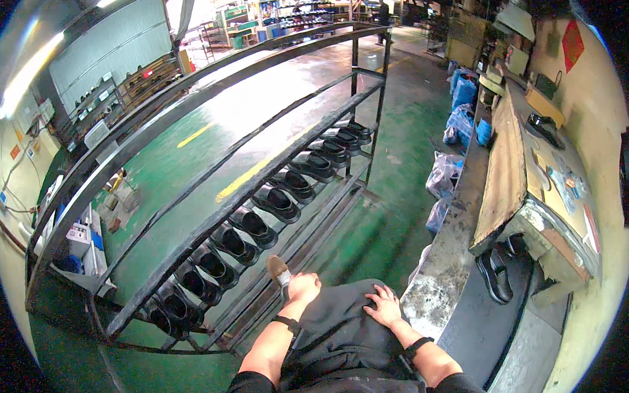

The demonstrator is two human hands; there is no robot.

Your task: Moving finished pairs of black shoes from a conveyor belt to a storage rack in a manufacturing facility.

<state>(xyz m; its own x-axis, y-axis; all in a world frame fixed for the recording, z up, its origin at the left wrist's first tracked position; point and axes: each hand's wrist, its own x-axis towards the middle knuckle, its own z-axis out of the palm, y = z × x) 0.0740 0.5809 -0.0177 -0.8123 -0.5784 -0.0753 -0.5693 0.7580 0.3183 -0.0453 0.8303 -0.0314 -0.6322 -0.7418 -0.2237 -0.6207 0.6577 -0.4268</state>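
Observation:
My left hand (305, 287) rests on my left knee with its fingers curled into a fist, and nothing shows in it. On the dark trousers (333, 327) over my right thigh lies my right hand (383, 306), palm down, its fingers spread and holding nothing. Both wrists wear dark bands. Just beyond the left fist, my foot shows in a tan shoe (277, 266). A row of several black shoes (259, 227) sits on the metal rack (212, 231) ahead and to the left, apart from both hands.
At my right runs a long worn bench (439, 289), with a pair of black shoes (496, 273) on its lower dark surface. A board-topped table (563, 188) carries another black shoe (544, 129) and papers. Bagged blue items (457, 126) line the bench. Green floor (351, 244) spreads ahead.

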